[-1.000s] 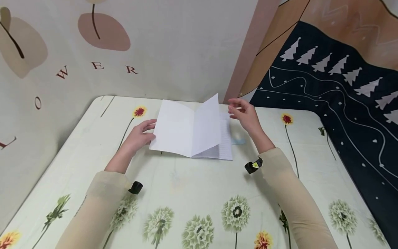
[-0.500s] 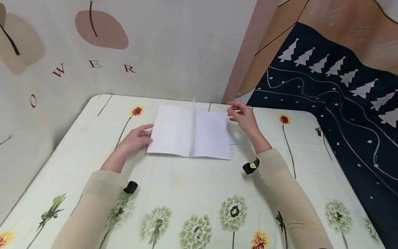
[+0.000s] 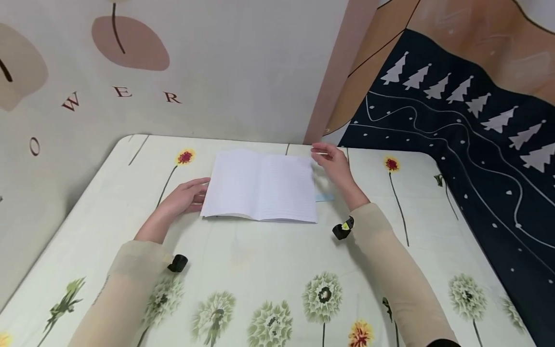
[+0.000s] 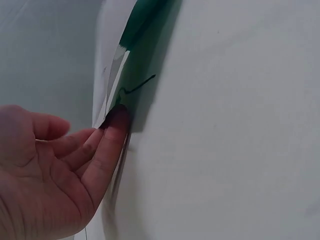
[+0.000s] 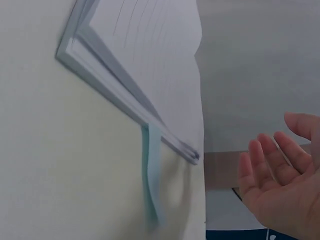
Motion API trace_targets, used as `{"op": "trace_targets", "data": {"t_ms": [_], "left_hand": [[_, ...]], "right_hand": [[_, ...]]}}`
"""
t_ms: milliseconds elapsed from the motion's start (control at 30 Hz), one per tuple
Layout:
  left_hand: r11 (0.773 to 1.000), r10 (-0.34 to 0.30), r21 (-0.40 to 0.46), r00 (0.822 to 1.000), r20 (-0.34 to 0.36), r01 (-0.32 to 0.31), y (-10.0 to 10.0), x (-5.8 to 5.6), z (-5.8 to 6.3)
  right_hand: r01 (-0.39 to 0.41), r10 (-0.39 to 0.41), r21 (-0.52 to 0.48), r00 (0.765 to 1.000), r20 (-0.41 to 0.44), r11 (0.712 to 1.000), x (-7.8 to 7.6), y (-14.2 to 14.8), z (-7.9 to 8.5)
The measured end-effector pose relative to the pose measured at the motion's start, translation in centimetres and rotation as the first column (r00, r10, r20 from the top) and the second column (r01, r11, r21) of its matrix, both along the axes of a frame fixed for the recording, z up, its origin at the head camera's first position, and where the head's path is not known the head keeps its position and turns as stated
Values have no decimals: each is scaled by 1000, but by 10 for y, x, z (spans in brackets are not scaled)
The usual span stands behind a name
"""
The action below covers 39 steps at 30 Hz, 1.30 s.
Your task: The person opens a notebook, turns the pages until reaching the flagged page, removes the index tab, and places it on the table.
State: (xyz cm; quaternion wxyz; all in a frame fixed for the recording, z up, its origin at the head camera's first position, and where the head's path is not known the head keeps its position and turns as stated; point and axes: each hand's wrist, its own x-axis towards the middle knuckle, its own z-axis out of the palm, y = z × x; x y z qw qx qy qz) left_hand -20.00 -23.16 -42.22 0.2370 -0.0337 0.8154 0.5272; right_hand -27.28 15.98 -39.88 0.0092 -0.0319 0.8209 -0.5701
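Note:
A notebook [image 3: 284, 188] lies spread on the table, its left page plain white and its right page [image 5: 150, 55] lined. At its left edge is my left hand [image 3: 179, 198]. In the left wrist view, the extended fingers [image 4: 102, 162] reach to the edge of the green cover [image 4: 140, 85], while the thumb stays apart from it. My right hand [image 3: 335, 166] hovers beside the notebook's upper right corner. Its fingers are loosely bent, hold nothing and do not touch the pages in the right wrist view. A light blue ribbon [image 5: 152, 180] hangs out from the notebook's right side.
A flower-printed cloth covers the table [image 3: 243, 255]. Behind it rises a pale wall hanging [image 3: 234, 72] with letters. A dark blue fabric with white trees [image 3: 468, 140] borders the right side. Black wrist cameras [image 3: 178, 263] sit at both cuffs.
The raised page has swung over from right to left and now lies on the left side. My left hand stays by the left edge; the right hand stays near the upper right corner.

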Motion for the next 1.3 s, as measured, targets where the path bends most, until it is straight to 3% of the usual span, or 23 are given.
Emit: {"op": "trace_targets", "data": {"t_ms": [200,400,833,1067,1300], "left_hand": [[997,2,-78,1000,-22,-3,6,-3,1],[989,-3,-147,999,-42,-3,7,-5,-1],[998,21,-62,997,-73,-26,10,-6,-8],[999,21,-37,997,-78,-24,12,-7,-11],[997,14,-69,999,-48,-17,11,-8,-11]], "right_hand": [[-12,12,60,1000,-7,998,-8,4,-9],[-12,8,100,999,40,995,-11,6,-13],[-104,81,163,986,145,981,-17,16,-24],[-226,171,262,961,217,938,-22,22,-32],[-266,192,292,947,258,919,-26,25,-36]]}}
